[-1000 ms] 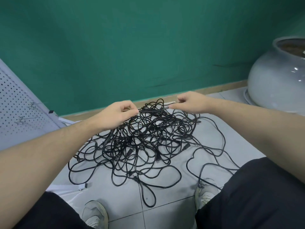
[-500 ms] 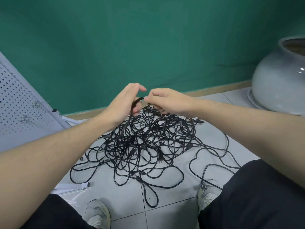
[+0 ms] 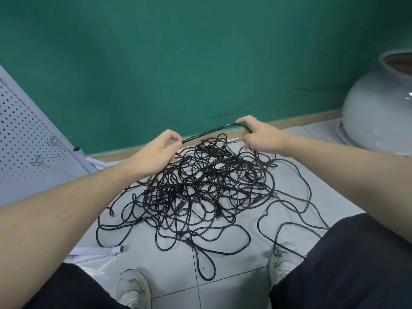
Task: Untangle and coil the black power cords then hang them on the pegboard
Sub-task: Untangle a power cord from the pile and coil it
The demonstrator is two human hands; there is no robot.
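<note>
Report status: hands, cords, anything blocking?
Left hand and right hand both pinch one cord strand stretched above the pile. Cords tangled on floor. Pegboard left, unobstructed.

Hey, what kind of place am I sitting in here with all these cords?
Probably a storeroom or workshop corner, though I can't be sure. A white pegboard leans at the left, tangled black power cords lie on the grey tiled floor, and a large grey ceramic pot stands by the green wall.

The person has bare forearms, black trousers [image 3: 356, 264] and worn pale grey-white sneakers [image 3: 133, 288].
</note>
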